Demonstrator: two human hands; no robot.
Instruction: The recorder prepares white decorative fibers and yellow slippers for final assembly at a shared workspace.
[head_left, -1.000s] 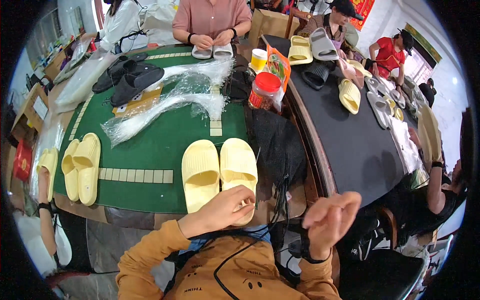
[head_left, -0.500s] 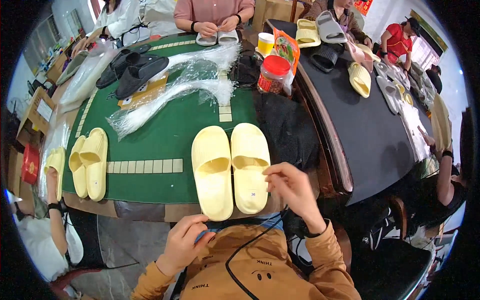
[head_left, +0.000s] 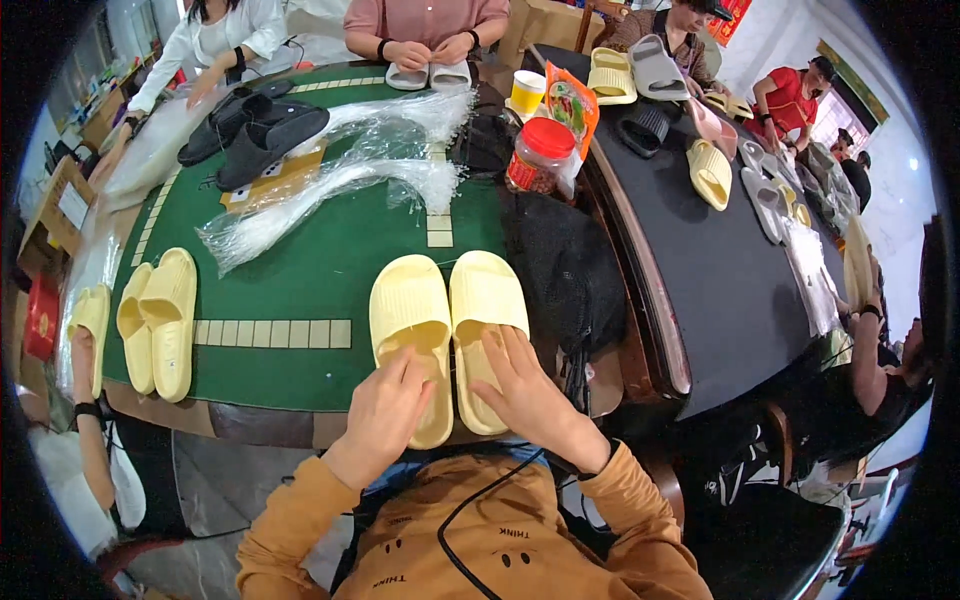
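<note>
A pair of pale yellow slippers lies side by side at the table edge in front of me, toes pointing away. My left hand (head_left: 378,415) rests over the footbed of the left slipper (head_left: 410,290), its fingers reaching toward the strap and the thumb apart. Over the right slipper (head_left: 487,285), my right hand (head_left: 535,400) lies with fingers stretched out, tips at the strap opening. Neither hand is closed on a slipper. Both hands partly hide the footbeds.
To the left stand other yellow slippers (head_left: 170,320), near a neighbour's hand. Clear plastic strips (head_left: 330,205) and dark slippers (head_left: 270,145) lie farther back on the green mat (head_left: 270,380). A red-lidded jar (head_left: 540,157) stands right of them, beside the black table (head_left: 735,320) holding more slippers.
Both my hands have moved from the slippers' outer edges up over their footbeds, the fingers now reaching toward the straps. The person at the far left has stretched both arms over the plastic.
</note>
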